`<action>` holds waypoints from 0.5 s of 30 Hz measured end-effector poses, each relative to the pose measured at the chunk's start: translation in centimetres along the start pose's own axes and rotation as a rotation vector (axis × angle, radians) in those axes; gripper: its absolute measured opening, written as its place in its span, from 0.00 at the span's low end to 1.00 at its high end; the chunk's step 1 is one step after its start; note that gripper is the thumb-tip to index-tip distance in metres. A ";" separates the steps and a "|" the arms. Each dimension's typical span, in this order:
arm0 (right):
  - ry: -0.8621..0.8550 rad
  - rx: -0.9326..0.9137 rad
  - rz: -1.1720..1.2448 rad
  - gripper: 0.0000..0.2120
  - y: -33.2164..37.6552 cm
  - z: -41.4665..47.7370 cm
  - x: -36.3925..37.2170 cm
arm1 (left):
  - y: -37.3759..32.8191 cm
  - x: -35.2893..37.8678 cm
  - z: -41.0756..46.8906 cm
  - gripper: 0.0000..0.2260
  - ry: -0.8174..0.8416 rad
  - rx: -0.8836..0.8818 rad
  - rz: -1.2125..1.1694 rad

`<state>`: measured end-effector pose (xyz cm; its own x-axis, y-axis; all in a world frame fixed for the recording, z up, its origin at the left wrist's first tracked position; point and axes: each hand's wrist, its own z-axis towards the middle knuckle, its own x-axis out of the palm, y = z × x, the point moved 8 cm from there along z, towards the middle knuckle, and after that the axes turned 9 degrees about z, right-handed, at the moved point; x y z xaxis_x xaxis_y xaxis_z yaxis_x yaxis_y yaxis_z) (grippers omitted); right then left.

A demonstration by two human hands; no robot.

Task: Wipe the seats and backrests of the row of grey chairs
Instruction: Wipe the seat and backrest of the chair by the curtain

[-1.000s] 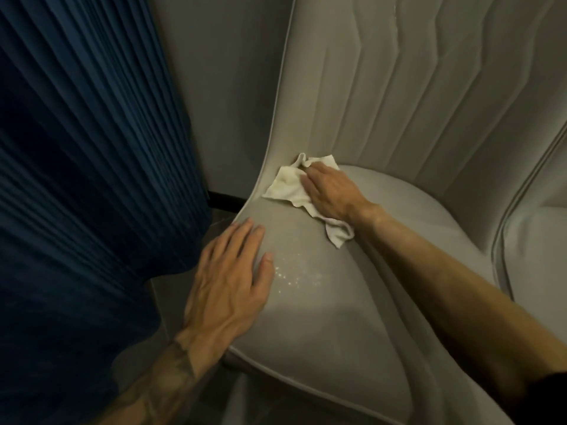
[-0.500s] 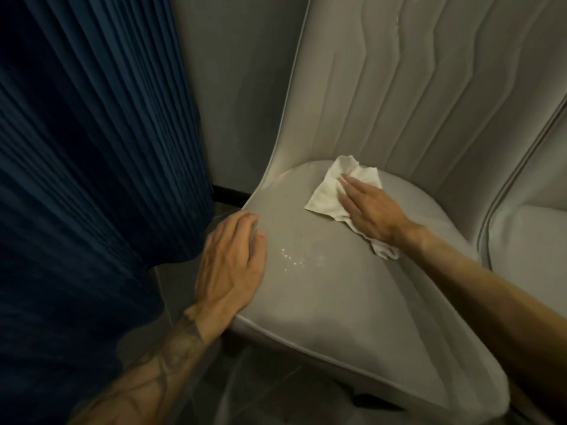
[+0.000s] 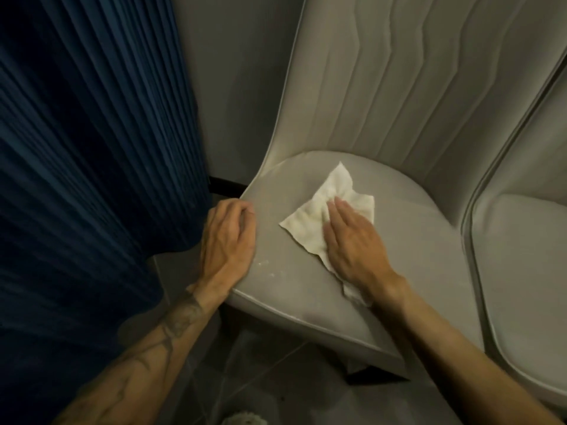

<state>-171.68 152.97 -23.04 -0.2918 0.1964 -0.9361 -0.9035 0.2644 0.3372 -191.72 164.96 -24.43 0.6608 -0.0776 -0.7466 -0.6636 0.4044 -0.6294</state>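
Two hands on seat [image 3: 306, 289] | right hand [image 3: 352, 246] flat, pressing cloth [image 3: 310, 222] | left hand [image 3: 228, 240] flat, empty, on seat edge | white specks [image 3: 270, 269] lay between hands, nearer the left.

Smooth, faintly sheened grey upholstered seat [image 3: 306, 289], crumpled white cloth [image 3: 310, 222], pleated matt blue curtain [image 3: 92, 148]

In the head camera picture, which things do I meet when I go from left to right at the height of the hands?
Dark blue curtain → left hand on the seat's left edge → white cloth → right hand pressing on the cloth → neighbouring grey chair.
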 end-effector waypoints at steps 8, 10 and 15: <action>0.114 -0.395 0.062 0.27 16.1 -3.1 6.3 | 2.5 -0.5 0.7 0.16 0.278 -0.214 -0.404; 0.160 -0.303 0.027 0.26 12.1 -2.8 5.0 | 2.8 -0.7 0.5 0.17 0.307 -0.208 -0.399; -0.048 -0.029 0.015 0.24 6.0 -5.2 1.4 | 1.5 -0.4 -0.2 0.19 0.307 -0.110 -0.218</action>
<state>-179.12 149.87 -22.86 -0.2909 0.2454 -0.9247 -0.9079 0.2339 0.3477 -193.04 165.45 -25.15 0.6655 -0.4270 -0.6122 -0.5639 0.2498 -0.7872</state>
